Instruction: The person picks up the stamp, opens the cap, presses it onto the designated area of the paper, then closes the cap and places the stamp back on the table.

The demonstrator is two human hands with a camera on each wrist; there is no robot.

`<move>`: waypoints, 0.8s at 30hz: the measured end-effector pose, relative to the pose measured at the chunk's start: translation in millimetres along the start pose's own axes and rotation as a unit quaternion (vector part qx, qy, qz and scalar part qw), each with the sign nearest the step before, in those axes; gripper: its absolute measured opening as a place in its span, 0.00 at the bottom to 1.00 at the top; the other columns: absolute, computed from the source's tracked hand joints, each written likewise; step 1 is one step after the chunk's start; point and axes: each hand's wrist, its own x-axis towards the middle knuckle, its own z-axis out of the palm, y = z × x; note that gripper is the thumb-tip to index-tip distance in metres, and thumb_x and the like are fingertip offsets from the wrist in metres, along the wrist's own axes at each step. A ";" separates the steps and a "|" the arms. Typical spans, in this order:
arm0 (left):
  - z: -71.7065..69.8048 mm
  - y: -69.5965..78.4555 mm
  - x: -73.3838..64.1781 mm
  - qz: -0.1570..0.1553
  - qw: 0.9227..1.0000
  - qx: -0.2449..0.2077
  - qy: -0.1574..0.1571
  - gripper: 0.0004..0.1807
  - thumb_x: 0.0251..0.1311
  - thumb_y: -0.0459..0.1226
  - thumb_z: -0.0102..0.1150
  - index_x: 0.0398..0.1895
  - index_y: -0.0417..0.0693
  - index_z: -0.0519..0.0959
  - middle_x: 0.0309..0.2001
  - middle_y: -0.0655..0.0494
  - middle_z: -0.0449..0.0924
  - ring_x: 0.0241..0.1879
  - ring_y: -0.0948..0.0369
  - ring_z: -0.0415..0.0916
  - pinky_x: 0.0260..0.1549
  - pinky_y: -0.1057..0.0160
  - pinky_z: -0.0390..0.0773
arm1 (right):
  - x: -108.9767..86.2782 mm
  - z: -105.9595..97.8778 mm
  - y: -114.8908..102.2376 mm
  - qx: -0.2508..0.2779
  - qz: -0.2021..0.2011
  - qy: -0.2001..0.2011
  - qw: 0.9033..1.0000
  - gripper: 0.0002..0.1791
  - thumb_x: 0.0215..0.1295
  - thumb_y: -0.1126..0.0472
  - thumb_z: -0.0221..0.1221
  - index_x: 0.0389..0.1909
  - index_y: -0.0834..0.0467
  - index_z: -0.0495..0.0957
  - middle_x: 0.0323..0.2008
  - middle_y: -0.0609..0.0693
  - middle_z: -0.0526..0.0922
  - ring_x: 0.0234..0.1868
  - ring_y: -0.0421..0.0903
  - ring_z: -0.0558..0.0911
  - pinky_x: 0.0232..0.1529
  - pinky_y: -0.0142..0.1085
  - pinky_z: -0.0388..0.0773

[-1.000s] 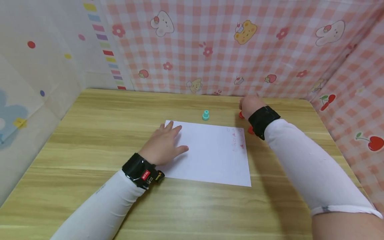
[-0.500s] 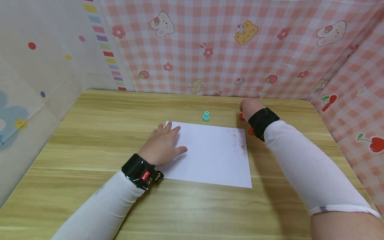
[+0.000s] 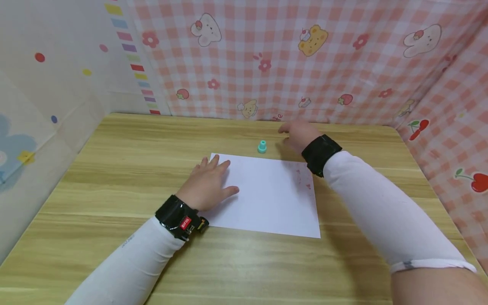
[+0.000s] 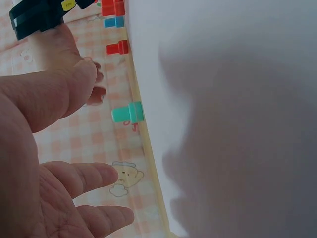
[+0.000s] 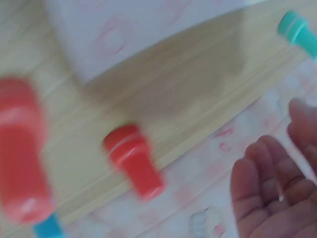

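Note:
My left hand (image 3: 206, 184) rests on the left side of a white sheet of paper (image 3: 263, 199), its fingers spread. My right hand (image 3: 299, 134) is above the table behind the paper's far right corner, fingers loosely extended and holding nothing. Left of it, apart from the fingers, a teal stamp (image 3: 262, 147) stands upright. In the right wrist view a small red stamp (image 5: 133, 161) stands near the paper's corner. A larger-looking red stamp (image 5: 22, 153) partly covers a blue stamp (image 5: 49, 228). In the head view the right hand and wrist hide these three. Faint red prints (image 3: 308, 186) mark the paper's right side.
The wooden table (image 3: 244, 267) meets a pink checked cloth wall (image 3: 236, 55) at the back, close behind my right hand. More cloth hangs along the left and right sides.
My right hand has left the red stamp and moved left toward the teal one, its fingers loosening. The red stamp stays on the table. My left hand has not moved.

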 end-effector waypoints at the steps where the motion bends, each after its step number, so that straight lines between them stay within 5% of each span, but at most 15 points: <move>1: -0.2 0.1 0.1 0.000 1.000 0.000 0.000 0.48 0.69 0.62 0.60 0.83 0.47 0.59 0.84 0.34 0.47 0.82 0.31 0.43 0.80 0.32 0.47 | 1.9 2.0 -5.0 0.002 -0.011 -0.004 1.000 0.22 0.76 0.64 0.60 0.68 0.59 0.78 0.67 0.61 0.81 0.67 0.59 0.80 0.70 0.53 0.76; 13: 0.0 -0.4 0.3 0.000 1.000 0.011 0.000 0.49 0.69 0.63 0.60 0.83 0.48 0.59 0.84 0.35 0.47 0.82 0.30 0.44 0.80 0.32 0.48 | 11.3 14.1 -44.6 0.036 -0.043 -0.040 0.998 0.20 0.78 0.62 0.60 0.68 0.53 0.81 0.70 0.54 0.79 0.74 0.55 0.74 0.77 0.51 0.69; 24: 1.1 0.4 0.1 0.000 1.000 0.008 0.000 0.50 0.69 0.63 0.60 0.84 0.49 0.57 0.84 0.34 0.46 0.82 0.31 0.42 0.80 0.31 0.47 | 18.1 23.9 -48.2 0.004 -0.038 -0.040 0.998 0.15 0.77 0.64 0.59 0.59 0.55 0.87 0.62 0.54 0.85 0.62 0.54 0.81 0.72 0.49 0.74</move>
